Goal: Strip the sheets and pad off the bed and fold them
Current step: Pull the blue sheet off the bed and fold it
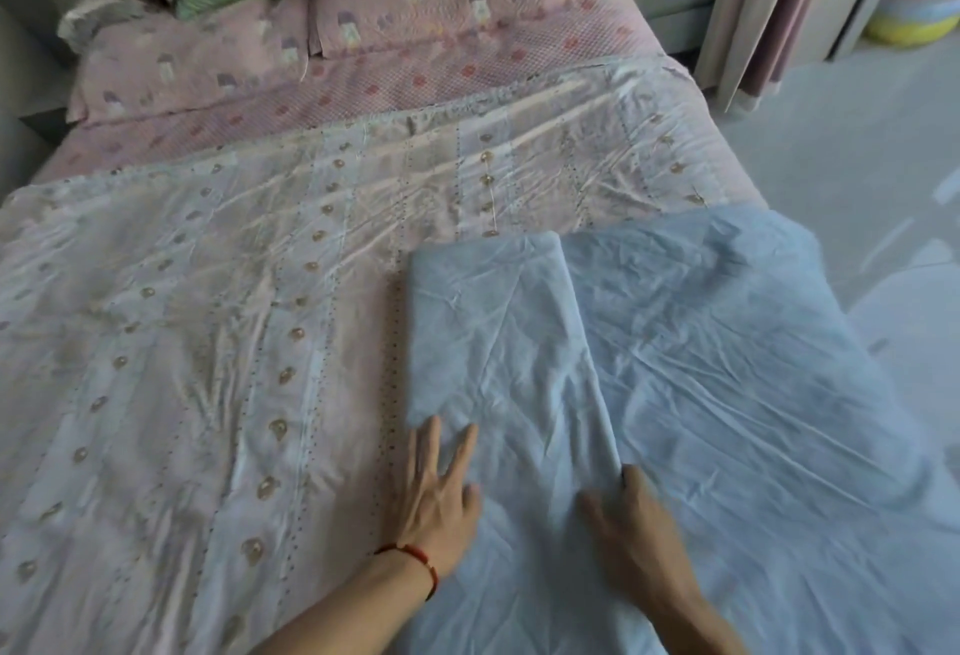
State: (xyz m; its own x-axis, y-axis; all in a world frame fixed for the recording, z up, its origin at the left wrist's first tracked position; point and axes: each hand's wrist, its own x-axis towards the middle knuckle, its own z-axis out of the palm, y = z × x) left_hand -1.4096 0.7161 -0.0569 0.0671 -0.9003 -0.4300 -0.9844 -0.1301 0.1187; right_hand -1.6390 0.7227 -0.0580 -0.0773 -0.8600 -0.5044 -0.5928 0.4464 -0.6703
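Covering most of the bed (519, 72), a pale patterned sheet (208, 290) is spread flat, wrinkled. A light blue sheet (727, 368) is laid over its near right part, with one edge turned back into a folded panel (493, 332). The left hand (436, 493) (red cord at the wrist) is pressed flat, fingers spread, on the panel's near corner. The right hand (634, 535) is blurred; its grip cannot be told.

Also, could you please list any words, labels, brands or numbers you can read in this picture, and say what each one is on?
None: no readable text anywhere.
The blue sheet is plain.
The patterned sheet shows only dots and small motifs.
The pillows carry little cartoon figures, no letters.
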